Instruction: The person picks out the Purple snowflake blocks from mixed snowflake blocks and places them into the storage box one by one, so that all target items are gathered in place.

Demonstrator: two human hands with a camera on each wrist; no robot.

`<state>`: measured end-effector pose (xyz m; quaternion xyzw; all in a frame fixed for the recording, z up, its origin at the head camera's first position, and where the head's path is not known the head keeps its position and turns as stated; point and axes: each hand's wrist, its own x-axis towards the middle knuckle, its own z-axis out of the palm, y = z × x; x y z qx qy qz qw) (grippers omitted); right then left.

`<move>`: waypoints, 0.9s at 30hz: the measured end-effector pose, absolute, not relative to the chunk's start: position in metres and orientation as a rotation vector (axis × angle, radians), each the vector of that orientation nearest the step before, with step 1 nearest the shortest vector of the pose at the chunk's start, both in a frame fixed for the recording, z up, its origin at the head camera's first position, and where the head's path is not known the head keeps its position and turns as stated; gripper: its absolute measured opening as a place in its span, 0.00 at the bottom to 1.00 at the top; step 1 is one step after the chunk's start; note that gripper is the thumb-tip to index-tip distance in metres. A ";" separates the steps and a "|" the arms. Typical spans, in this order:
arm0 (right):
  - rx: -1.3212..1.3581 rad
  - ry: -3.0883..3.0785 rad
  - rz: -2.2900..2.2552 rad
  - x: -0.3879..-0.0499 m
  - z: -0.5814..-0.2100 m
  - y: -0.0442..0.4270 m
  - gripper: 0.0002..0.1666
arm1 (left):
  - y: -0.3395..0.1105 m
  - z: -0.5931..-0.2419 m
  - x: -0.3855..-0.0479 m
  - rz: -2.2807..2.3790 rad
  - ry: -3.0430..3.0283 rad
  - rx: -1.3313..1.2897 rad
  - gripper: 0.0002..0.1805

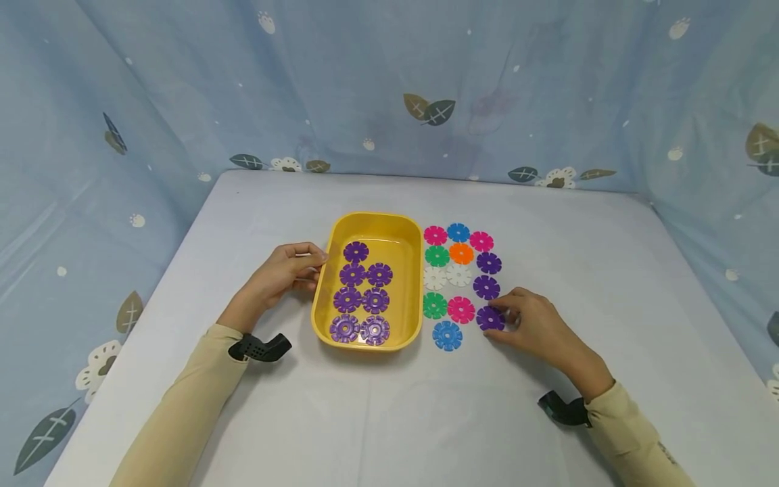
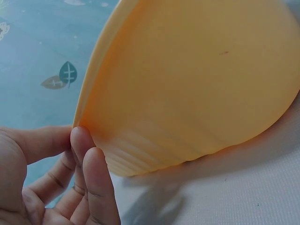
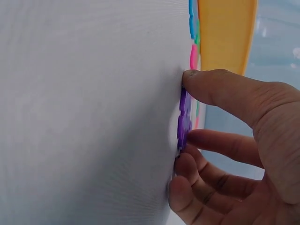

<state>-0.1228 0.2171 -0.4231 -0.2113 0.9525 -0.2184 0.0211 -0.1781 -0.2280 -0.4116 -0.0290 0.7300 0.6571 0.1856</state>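
Note:
My left hand (image 1: 291, 270) pinches the left rim of a yellow plastic tray (image 1: 408, 237), thumb on one side and fingers on the other. Inside it lie several purple notched flower discs (image 1: 375, 300). On the table right of the tray, my right hand (image 1: 535, 328) has its thumb and index finger at opposite edges of a purple flower disc (image 1: 489, 318), pinching it flat against the cloth. That disc shows edge-on in the right wrist view. Two other purple discs lie just beyond it, the nearer a purple disc (image 1: 486, 287).
Beside the tray's right wall lie more flower discs: a blue disc (image 1: 447, 335), a pink disc (image 1: 460, 310), a green disc (image 1: 435, 306), a white disc (image 1: 459, 274) and an orange disc (image 1: 461, 253). A patterned blue curtain (image 1: 365, 81) surrounds the white tabletop (image 1: 304, 419).

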 end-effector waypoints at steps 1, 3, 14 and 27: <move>-0.650 2.954 -0.672 -0.123 -0.423 0.217 0.30 | -0.228 -0.411 -0.178 1.849 2.058 -0.081 0.13; -0.644 2.960 -0.664 -0.123 -0.423 0.216 0.30 | -0.228 -0.411 -0.179 1.844 2.061 -0.078 0.12; -0.611 2.999 -0.633 -0.122 -0.423 0.211 0.28 | -0.228 -0.410 -0.178 1.841 2.069 -0.069 0.12; -0.629 2.954 -0.655 -0.117 -0.419 0.206 0.31 | -0.228 -0.408 -0.176 1.818 2.092 -0.053 0.13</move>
